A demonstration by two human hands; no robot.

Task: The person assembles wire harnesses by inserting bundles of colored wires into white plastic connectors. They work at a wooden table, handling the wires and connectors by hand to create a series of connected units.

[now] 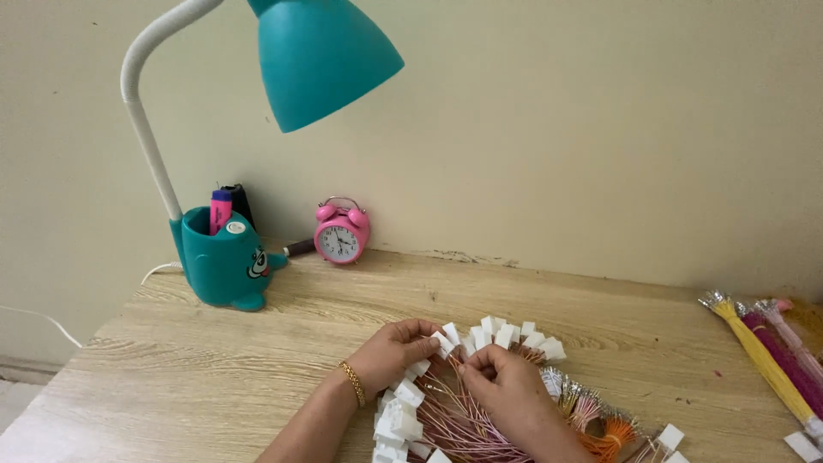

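A teal lamp [231, 257] is standing far left, its shade cut off at the top edge, a pink clock [341, 231] beside it. Near the front edge, the left hand [390, 351] and right hand [506, 390] are pinching a white connector [446, 339] between them — thin wires [467, 424] trailing out of frame below. Yellow wire bundles [763, 360] are lying far right.

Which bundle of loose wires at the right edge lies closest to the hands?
The yellow bundle: it is the leftmost of the three there, with the magenta bundle and the pale pink bundle lying farther right.
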